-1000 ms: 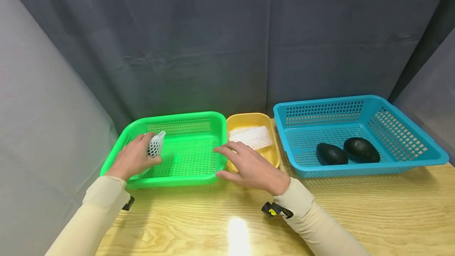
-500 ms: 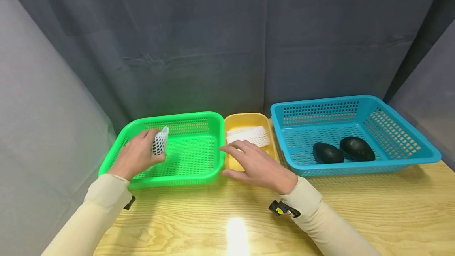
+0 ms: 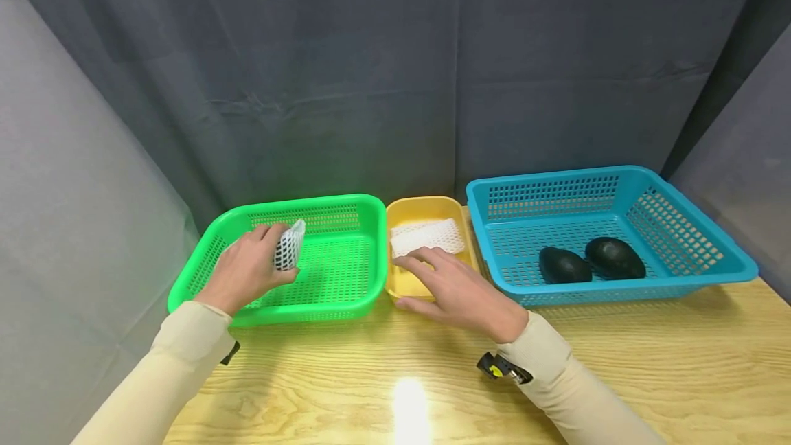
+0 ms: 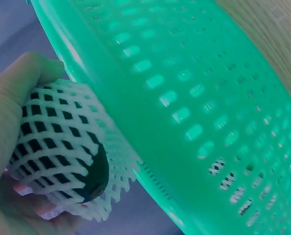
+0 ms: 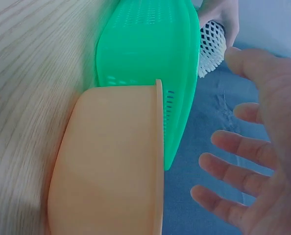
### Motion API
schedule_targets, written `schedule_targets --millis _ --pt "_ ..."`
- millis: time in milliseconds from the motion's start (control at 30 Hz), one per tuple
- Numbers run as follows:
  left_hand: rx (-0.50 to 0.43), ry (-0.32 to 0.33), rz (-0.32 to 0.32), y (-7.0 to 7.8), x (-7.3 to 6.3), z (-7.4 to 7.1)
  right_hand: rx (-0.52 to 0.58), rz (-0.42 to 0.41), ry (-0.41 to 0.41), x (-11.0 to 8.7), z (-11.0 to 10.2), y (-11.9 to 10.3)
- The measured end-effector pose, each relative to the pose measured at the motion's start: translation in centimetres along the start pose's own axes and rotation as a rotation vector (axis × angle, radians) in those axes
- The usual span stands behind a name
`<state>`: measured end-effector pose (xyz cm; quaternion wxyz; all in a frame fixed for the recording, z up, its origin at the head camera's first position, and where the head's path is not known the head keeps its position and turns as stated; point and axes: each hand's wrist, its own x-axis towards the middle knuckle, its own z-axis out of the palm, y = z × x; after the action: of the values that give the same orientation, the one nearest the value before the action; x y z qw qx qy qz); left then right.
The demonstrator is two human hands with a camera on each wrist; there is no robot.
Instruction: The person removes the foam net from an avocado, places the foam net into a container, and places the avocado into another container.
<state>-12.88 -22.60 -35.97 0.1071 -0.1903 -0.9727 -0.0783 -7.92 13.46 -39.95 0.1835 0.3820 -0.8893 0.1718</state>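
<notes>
Gray cloth [image 3: 346, 88] hangs behind; left fingers [image 3: 273, 233] grip a dark object [image 4: 97, 174] partly hidden by white netting [image 3: 289, 247], right fingers [image 5: 231, 171] spread.

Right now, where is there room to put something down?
Free: table between the sleeves, blue basket left of the dark ovals, green basket right of the left hand. Crowded: yellow basket, holding white netting, the right hand near.

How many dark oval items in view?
3 plainly visible: a left item and a right item side by side in the blue basket, a netted item in the left hand. More may be hidden behind that hand in the green basket.
</notes>
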Motion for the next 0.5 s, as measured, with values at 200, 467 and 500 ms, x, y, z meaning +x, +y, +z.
schedule_targets --millis 200,467,500 --pt "0.004 0.033 0.044 1.0 0.2 -0.1 -0.022 0.007 0.015 -0.6 -0.3 0.2" --pt "-0.023 0.03 0.064 2.4 0.4 -0.4 -0.042 -0.005 0.031 -1.1 -0.6 0.2" --pt "-0.022 0.033 0.067 2.5 0.4 -0.4 -0.046 -0.006 0.032 -1.2 -0.6 0.2"
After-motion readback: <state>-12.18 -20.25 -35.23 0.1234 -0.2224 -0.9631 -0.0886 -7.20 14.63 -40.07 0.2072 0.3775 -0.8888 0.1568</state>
